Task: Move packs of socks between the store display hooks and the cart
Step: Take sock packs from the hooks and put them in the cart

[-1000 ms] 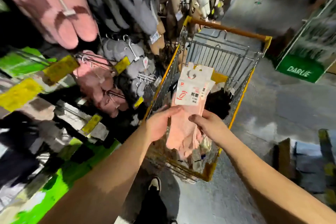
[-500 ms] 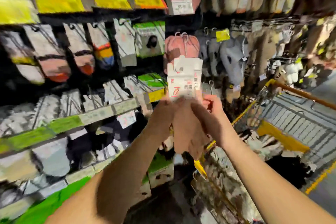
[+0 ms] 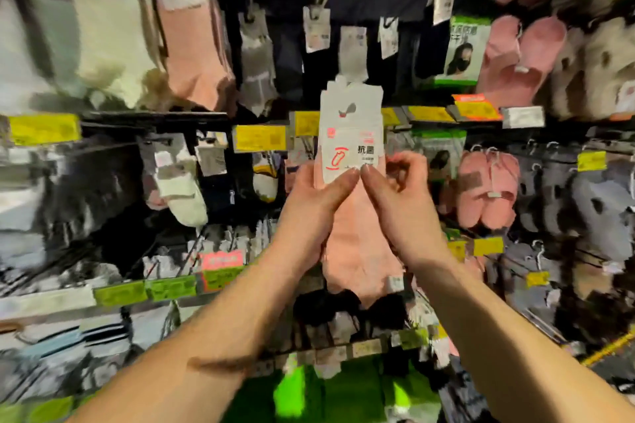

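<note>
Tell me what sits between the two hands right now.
In the head view, the pink sock pack hangs between the left hand and right hand; both thumbs pinch the lower edge of its white header card.

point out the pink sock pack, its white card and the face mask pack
pink sock pack [image 3: 357, 251], head view, pink fabric
white card [image 3: 350, 134], head view, card's middle
face mask pack [image 3: 462, 51], head view, printed front

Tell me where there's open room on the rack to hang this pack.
Only the dark strip between the grey-and-white hanging socks and the white-carded pink sock pack, held by left hand and right hand, looks bare; possibly black stock. Pink slippers crowd the right.
</note>
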Demonstrator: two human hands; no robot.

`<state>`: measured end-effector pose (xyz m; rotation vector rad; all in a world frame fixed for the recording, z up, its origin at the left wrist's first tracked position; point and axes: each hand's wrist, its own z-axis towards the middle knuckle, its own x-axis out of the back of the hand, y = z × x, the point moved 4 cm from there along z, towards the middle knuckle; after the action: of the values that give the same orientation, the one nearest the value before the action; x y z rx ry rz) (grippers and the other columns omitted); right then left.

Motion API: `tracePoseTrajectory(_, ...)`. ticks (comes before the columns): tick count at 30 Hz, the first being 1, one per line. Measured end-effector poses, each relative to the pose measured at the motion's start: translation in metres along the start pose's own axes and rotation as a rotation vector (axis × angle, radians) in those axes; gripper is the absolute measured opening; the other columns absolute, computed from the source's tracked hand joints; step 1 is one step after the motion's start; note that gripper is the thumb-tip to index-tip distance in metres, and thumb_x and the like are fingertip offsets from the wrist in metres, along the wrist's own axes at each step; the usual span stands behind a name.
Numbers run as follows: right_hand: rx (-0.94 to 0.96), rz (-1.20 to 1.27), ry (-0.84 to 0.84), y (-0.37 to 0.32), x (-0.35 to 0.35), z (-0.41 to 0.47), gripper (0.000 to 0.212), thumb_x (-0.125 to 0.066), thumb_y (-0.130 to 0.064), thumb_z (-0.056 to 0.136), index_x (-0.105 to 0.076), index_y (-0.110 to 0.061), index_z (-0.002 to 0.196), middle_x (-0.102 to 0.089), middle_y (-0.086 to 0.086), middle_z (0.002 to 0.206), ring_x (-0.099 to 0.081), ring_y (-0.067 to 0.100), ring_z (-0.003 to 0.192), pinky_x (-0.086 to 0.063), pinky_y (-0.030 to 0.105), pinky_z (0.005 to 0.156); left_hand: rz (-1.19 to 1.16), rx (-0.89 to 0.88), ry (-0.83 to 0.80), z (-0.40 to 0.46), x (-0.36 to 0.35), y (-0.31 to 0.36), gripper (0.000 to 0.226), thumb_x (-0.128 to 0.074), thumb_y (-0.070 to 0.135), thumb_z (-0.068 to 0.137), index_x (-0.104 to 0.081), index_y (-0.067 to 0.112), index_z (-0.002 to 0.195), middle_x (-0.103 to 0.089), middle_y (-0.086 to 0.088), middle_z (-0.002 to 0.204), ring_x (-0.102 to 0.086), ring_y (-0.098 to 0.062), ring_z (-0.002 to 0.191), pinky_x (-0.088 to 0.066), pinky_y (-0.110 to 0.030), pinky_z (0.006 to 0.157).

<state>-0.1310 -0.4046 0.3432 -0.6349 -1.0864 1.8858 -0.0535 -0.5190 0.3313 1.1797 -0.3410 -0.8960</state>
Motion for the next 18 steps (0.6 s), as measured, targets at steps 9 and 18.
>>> tracePoseTrajectory(9, 0.044, 0.037, -0.108, -0.036, -0.116, 0.005, 0.012, -0.060, -0.026, 0.099, -0.059, -0.020, 0.110, -0.068, -0.014, 0.091, -0.062, -0.011, 0.075, -0.044, 0.008, 0.062, 0.103, -0.058, 0.148, 0.006, 0.107, 0.064, 0.034, -0.044, 0.058, 0.100, -0.063, 0.031, 0.107, -0.072, 0.020, 0.088, -0.066, 0.014, 0.080, -0.051, -0.009, 0.073)
tracePoseTrajectory(18, 0.130, -0.037, -0.228, -0.066, -0.190, 0.025, 0.021, -0.054, -0.036, 0.102, -0.065, -0.023, 0.112, -0.073, -0.014, 0.105, -0.065, -0.008, 0.093, -0.048, 0.015, 0.073, -0.028, -0.121, 0.287, 0.021, 0.167, 0.102, 0.037, -0.061, 0.048, 0.095, -0.056, 0.021, 0.119, -0.076, 0.004, 0.103, -0.074, -0.010, 0.092, -0.059, -0.038, 0.082)
